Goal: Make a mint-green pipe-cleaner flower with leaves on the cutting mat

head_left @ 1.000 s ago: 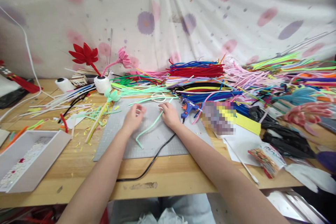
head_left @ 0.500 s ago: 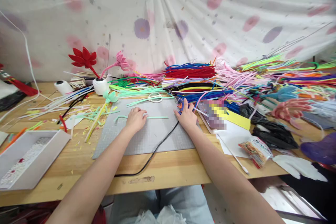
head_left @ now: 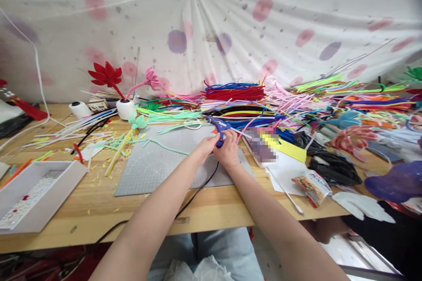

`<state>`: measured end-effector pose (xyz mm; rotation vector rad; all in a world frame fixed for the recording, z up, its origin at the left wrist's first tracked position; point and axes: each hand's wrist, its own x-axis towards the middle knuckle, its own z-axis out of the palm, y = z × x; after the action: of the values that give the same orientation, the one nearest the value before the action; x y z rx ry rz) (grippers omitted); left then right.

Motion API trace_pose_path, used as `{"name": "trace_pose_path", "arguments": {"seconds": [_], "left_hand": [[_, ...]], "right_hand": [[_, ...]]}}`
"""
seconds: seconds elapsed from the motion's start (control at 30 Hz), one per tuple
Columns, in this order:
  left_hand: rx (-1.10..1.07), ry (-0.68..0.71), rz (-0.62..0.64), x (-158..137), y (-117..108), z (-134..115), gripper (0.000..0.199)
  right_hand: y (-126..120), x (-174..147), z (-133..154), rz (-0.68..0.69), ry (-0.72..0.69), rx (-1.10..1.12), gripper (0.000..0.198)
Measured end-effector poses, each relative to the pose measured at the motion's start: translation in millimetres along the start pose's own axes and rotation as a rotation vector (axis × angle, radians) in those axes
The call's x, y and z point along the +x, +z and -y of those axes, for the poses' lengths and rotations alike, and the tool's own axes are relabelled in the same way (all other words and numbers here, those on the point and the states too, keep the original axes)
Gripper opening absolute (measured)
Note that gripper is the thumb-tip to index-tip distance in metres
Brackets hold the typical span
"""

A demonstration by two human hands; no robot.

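A blue hot glue gun (head_left: 220, 126) with a white glue stick at its back is held above the right part of a grey cutting mat (head_left: 145, 180). My right hand (head_left: 229, 148) wraps its handle from the right. My left hand (head_left: 205, 148) is closed at the handle's lower left side, its fingertips partly hidden. The black cord (head_left: 201, 188) runs down from the gun across the mat and table edge. A bent mint-green pipe cleaner (head_left: 168, 146) lies on the mat, its right end reaching toward my left wrist.
Bundles of coloured pipe cleaners (head_left: 234, 93) line the back. White scissors handles (head_left: 193, 124) lie at the mat's top edge. At left are a mint flower (head_left: 137, 122), a red flower (head_left: 105, 74) and a white box (head_left: 62, 193) of beads. A snack packet (head_left: 311, 186) lies at right.
My left hand has left the mint-green pipe cleaner and moved right to the glue gun. My right hand has closed round the gun and raised it, shifting its cord.
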<state>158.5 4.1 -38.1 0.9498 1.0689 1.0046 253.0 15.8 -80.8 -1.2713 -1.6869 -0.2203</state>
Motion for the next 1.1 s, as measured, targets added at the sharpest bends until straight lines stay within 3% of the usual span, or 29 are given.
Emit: {"name": "trace_pose_path", "arguments": {"seconds": [0.13, 0.27, 0.37, 0.47, 0.57, 0.67, 0.8, 0.9, 1.0, 1.1], "left_hand": [[-0.02, 0.022, -0.171, 6, -3, -7, 0.022], [-0.132, 0.108, -0.303, 2, -25, -18, 0.014], [-0.17, 0.181, -0.345, -12, -55, -35, 0.015], [-0.217, 0.281, -0.332, -30, -90, -53, 0.022], [-0.147, 0.358, -0.391, -44, -117, -64, 0.031], [-0.039, 0.409, -0.5, -51, -130, -66, 0.032], [0.077, 0.413, -0.571, -52, -134, -64, 0.025], [0.207, 0.412, -0.628, -50, -134, -63, 0.02], [0.317, 0.428, -0.651, -48, -132, -60, 0.019], [0.33, 0.39, -0.598, -47, -130, -59, 0.015]], "right_hand": [[1, -5, 9, 0.041, -0.157, 0.168, 0.047], [-1, -6, 13, 0.159, -0.297, 0.308, 0.045], [3, -2, 3, 0.213, -0.184, 0.224, 0.031], [15, 7, -19, 0.354, -0.011, 0.01, 0.025], [31, 21, -39, 0.52, 0.03, -0.143, 0.032], [43, 35, -39, 0.614, 0.001, -0.142, 0.046], [43, 40, -3, 0.527, 0.042, -0.18, 0.036], [35, 35, 37, 0.465, -0.056, -0.081, 0.03], [28, 30, 78, 0.395, -0.118, 0.085, 0.031], [31, 30, 114, 0.492, -0.168, 0.401, 0.042]]}}
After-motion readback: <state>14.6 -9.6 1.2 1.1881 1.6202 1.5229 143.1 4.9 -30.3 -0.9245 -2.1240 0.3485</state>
